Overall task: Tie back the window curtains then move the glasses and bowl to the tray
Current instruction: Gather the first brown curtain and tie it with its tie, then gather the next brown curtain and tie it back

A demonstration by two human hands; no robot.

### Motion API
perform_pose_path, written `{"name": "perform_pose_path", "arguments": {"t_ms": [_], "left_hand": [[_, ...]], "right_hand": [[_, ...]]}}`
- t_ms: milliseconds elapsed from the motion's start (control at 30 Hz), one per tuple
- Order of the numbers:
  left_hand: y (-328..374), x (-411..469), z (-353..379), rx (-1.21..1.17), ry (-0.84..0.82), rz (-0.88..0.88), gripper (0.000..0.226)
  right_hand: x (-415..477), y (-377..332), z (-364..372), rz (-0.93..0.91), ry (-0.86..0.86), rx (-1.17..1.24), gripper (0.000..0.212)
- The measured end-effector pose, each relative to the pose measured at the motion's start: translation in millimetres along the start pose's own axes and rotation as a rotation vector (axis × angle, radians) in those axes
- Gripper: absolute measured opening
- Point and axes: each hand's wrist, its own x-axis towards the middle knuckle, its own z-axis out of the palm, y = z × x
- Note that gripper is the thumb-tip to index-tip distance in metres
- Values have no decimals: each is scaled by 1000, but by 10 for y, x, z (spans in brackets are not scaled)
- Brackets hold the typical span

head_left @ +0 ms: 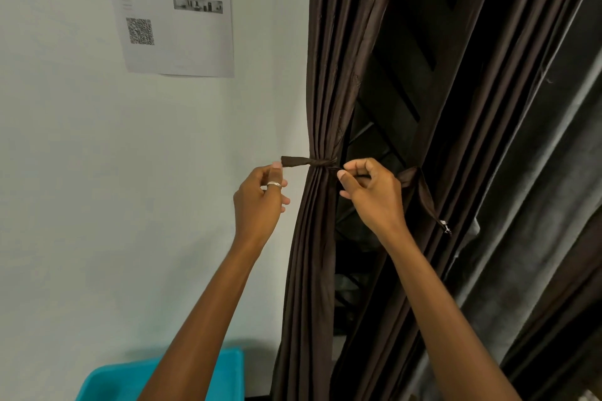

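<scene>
A dark brown curtain hangs beside the white wall, gathered at mid-height by a matching brown tie-back strip. My left hand, with a ring on one finger, pinches the strip's left end just left of the curtain. Pinching the strip's other part to the right of the knot is my right hand, and a loose tail hangs past it. A second brown curtain panel hangs to the right. No glasses, bowl or tray are in view.
A printed sheet with a QR code is stuck on the white wall at upper left. A turquoise plastic bin sits at the bottom left. Grey fabric hangs at the far right. Dark window bars show between the curtains.
</scene>
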Motion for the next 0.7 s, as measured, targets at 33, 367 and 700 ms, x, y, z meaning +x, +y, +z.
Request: {"name": "perform_pose_path", "arguments": {"t_ms": [33, 367, 700], "left_hand": [[-32, 2, 4, 9, -2, -18, 28], [-303, -132, 235, -91, -160, -72, 27], [-143, -397, 865, -78, -229, -32, 21]], "right_hand": [[2, 15, -4, 10, 5, 1, 11], [-146, 320, -168, 124, 56, -176, 14], [43, 596, -850, 123, 71, -172, 9]]}}
